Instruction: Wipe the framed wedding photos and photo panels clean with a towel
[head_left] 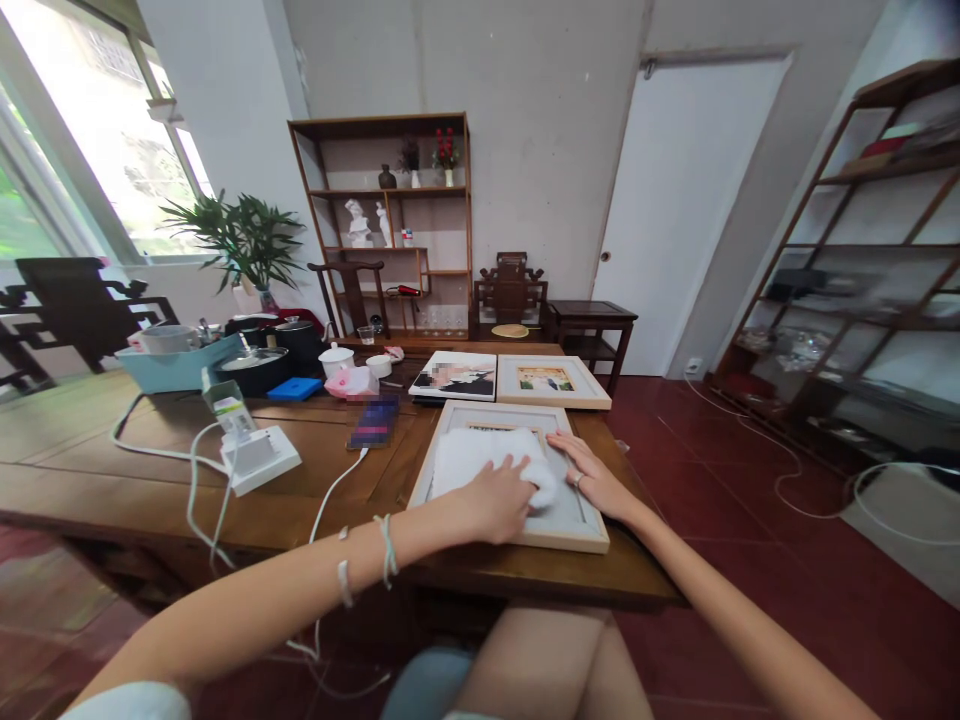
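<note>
A light wooden picture frame [592, 535] lies flat on the table in front of me. Over much of its face is a white cloth [469, 465], partly bunched on the right. My left hand [499, 497] presses down on this cloth with bent fingers gripping it. On the frame's right side rests my right hand [589, 473], fingers stretched out, with a ring on one of them. The cloth and my left hand hide most of the picture inside. Just behind lie a second light wooden frame [600, 395] with a photo and a dark-edged photo panel [454, 377].
Left on the wooden table [337, 500] are a phone [373, 422] on a white cable, a white power strip [262, 460], a blue box [295, 388], a pink tissue pack [351, 382], a lidded pan [255, 368] and a light-blue bin [161, 370]. The table's right edge is close to the frame.
</note>
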